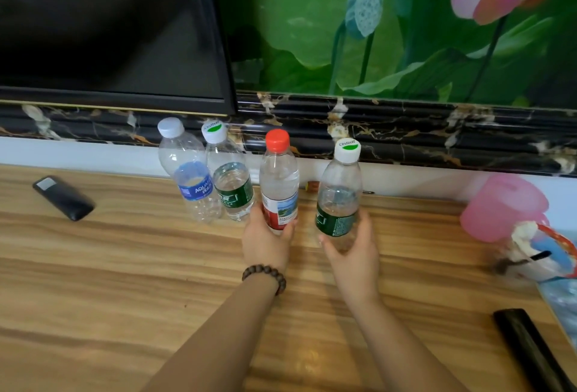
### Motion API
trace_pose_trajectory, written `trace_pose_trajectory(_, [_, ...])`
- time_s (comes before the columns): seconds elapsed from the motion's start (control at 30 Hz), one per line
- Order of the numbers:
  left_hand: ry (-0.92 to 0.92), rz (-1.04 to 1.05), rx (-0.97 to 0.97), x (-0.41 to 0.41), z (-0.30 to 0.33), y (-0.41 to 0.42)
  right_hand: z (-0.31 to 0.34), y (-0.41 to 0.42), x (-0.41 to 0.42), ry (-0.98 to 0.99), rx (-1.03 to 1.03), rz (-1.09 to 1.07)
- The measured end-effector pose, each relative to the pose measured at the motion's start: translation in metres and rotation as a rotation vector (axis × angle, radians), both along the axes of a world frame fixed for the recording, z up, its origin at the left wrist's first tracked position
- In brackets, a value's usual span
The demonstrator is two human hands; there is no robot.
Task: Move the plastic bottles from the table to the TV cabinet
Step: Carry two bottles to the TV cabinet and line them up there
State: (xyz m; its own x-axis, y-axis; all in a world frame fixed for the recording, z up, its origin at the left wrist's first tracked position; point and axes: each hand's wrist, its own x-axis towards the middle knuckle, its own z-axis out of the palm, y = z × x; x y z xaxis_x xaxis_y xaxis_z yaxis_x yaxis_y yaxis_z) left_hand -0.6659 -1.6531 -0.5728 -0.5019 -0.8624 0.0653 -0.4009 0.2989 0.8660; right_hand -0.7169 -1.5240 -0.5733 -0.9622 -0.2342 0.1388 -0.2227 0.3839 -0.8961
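Several clear plastic bottles stand in a row on the wooden TV cabinet top (pixel 125 266), close to the wall. My left hand (pixel 265 241) grips the base of the red-capped bottle with a red label (pixel 278 179). My right hand (pixel 352 251) holds the lower part of a green-label bottle with a white cap (pixel 340 191). To the left stand, untouched, a blue-label bottle (pixel 190 179) and another green-label bottle (pixel 232 182), both upright. A bead bracelet is on my left wrist.
A black remote (pixel 64 198) lies at the left. The TV (pixel 103 26) hangs above the bottles. A pink plastic jug (pixel 502 207) and a cluttered bundle (pixel 540 251) sit at the right edge, with a dark object (pixel 530 348) at the lower right.
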Motion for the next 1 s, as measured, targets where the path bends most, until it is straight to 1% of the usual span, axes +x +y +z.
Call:
trace_pose_trajectory(0.2, [-0.018, 0.063, 0.023, -0.006, -0.001, -0.001, 0.000, -0.026, -0.002, -0.017, -0.009, 0.040])
trace_pose_trajectory(0.37, [-0.130, 0.084, -0.007, -0.013, 0.004, -0.005, 0.002, -0.045, -0.007, -0.003, 0.047, 0.042])
trace_pose_trajectory(0.47, [-0.160, 0.095, -0.010, -0.016, 0.009, -0.006, 0.002, -0.051, -0.012, -0.010, 0.077, 0.046])
trace_pose_trajectory(0.83, [-0.170, 0.071, -0.043, -0.006, 0.010, -0.008, 0.006, -0.054, -0.006, -0.009, 0.094, 0.046])
trace_pose_trajectory(1.0, [-0.208, 0.067, -0.060, -0.002, 0.012, -0.009, 0.005, -0.061, -0.004, -0.036, 0.061, 0.051])
